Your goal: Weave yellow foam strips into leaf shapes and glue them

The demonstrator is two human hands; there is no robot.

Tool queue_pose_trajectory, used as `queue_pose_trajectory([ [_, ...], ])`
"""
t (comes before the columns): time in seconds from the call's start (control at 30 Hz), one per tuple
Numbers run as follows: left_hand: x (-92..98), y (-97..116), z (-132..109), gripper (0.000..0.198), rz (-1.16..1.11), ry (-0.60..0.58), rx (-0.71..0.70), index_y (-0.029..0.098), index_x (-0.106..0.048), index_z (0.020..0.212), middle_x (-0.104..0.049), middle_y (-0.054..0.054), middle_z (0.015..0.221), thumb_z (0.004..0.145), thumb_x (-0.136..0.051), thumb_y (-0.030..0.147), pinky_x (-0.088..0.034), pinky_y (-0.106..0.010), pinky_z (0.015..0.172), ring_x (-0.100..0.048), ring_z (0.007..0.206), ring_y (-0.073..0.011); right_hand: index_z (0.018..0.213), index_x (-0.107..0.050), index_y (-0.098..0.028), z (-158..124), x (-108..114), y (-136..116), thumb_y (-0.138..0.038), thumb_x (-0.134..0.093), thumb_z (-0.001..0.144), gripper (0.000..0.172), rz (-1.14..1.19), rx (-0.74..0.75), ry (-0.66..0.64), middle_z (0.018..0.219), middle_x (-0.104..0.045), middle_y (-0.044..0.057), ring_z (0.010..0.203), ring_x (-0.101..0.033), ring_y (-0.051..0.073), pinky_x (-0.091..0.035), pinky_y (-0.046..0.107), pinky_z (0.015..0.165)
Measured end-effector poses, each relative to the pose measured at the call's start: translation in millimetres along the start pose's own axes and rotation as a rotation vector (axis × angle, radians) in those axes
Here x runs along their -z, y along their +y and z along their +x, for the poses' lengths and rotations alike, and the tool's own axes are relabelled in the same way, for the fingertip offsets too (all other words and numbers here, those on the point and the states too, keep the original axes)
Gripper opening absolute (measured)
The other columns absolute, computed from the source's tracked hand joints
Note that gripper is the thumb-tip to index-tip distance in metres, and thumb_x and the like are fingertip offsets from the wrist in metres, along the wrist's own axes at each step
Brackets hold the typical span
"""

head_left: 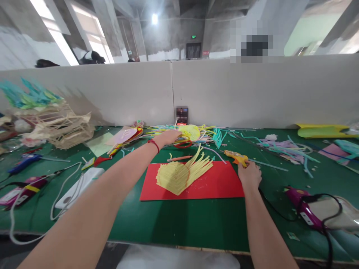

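My left hand (167, 137), with a red cord at the wrist, reaches over a pile of coloured strips at the back. Its fingers stretch forward beside a yellow oval piece (190, 132) and a red loop-shaped handle (183, 144); the fingertips are partly lost among the strips. My right hand (250, 174) is closed around a yellow-orange glue gun (237, 157), with a clear stick at its rear. Between my arms a red sheet (221, 183) lies flat. On it rests a fan-shaped piece of pale yellow strips (175, 175), with loose ends toward the upper right.
A pencil (180, 158) lies behind the red sheet. To the left are a white power strip (80, 185), a blue glue gun (25, 163) and a purple device (24, 192). Another purple device (304, 207) with a black cable sits right. A phone (182, 115) leans on the partition (126, 93).
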State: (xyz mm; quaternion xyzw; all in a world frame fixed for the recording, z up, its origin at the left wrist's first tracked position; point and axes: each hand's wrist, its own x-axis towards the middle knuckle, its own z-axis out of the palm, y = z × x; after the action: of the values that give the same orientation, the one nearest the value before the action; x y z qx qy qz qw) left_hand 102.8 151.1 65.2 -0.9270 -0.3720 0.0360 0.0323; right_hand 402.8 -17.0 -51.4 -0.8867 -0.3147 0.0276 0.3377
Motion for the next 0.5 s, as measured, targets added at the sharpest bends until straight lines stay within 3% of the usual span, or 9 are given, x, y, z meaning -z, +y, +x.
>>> queue_pose_trajectory([
  [0.13, 7.9, -15.1, -8.3, 0.025, -0.061, 0.074, 0.048, 0.015, -0.058, 0.115, -0.064, -0.008, 0.112, 0.093, -0.048, 0.023, -0.047, -0.035, 0.086, -0.061, 0.097, -0.0193, 0.105, -0.060, -0.016, -3.6, 0.8, -1.8, -0.032, -0.051, 0.078, 0.033, 0.050, -0.004, 0.005, 0.110, -0.059, 0.018, 0.106, -0.052, 0.036, -0.042, 0.051, 0.088],
  [0.3, 28.6, -15.2, -19.4, 0.033, -0.098, 0.151, 0.036, 0.016, -0.056, 0.122, -0.067, -0.008, 0.112, 0.092, -0.043, 0.019, -0.043, -0.024, 0.079, -0.062, 0.095, -0.0177, 0.105, -0.060, -0.014, -6.9, 9.5, -7.6, -0.032, -0.048, 0.079, 0.034, 0.184, -0.009, 0.056, 0.115, -0.056, 0.021, 0.112, -0.046, 0.039, -0.035, 0.057, 0.093],
  [0.4, 44.6, -3.0, -26.8, 0.037, -0.075, 0.198, -0.011, 0.015, -0.051, 0.128, -0.064, -0.009, 0.118, 0.093, -0.038, 0.016, -0.042, -0.024, 0.080, -0.061, 0.098, -0.0173, 0.109, -0.058, -0.011, -12.3, 19.6, -21.1, -0.030, -0.040, 0.084, 0.036, 0.332, 0.072, 0.069, 0.124, -0.051, 0.022, 0.122, -0.040, 0.035, -0.029, 0.053, 0.101],
  [0.5, 55.7, 25.0, -36.0, 0.037, -0.013, 0.191, -0.140, 0.022, -0.058, 0.120, -0.067, -0.006, 0.111, 0.089, -0.044, 0.009, -0.041, -0.026, 0.082, -0.061, 0.096, -0.0176, 0.103, -0.061, -0.012, -23.5, 25.1, -45.4, -0.034, -0.040, 0.085, 0.035, 0.522, 0.178, -0.078, 0.115, -0.058, 0.018, 0.111, -0.050, 0.028, -0.034, 0.044, 0.099],
])
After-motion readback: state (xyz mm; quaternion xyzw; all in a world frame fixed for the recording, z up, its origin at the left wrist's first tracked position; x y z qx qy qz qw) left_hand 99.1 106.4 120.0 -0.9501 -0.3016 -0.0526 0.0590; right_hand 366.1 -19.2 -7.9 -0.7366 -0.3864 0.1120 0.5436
